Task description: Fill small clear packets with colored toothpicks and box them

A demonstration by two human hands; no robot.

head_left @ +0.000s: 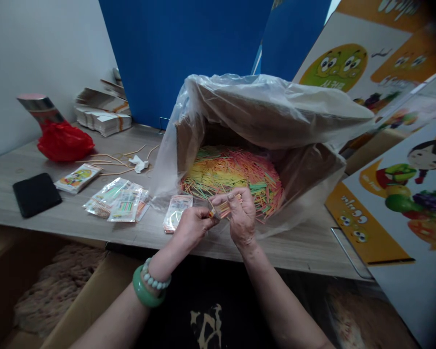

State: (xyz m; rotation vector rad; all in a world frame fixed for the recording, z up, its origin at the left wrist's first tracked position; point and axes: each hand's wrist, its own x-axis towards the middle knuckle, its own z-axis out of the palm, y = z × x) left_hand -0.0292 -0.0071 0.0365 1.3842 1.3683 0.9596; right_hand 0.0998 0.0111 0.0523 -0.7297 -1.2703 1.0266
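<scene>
In front of the carton my left hand (194, 227) is closed, pinching the edge of a small clear plastic packet (213, 214). My right hand (244, 220) is curled round a bunch of thin orange sticks (224, 209), whose ends meet the packet; whether they are inside it I cannot tell. Behind both hands a carton lined with clear plastic (189, 145) lies open towards me, with a heap of thin coloured sticks (232, 167) in it. Beside my left hand is a stack of printed packets (177, 209).
Filled packets (125, 203) lie further left, near a printed card box (78, 178) and a black flat object (37, 195). Rubber bands (111, 162), a red plastic bag (63, 140) and stacked flat cartons (103, 114) sit behind. Large printed cartons (403, 194) stand on the right.
</scene>
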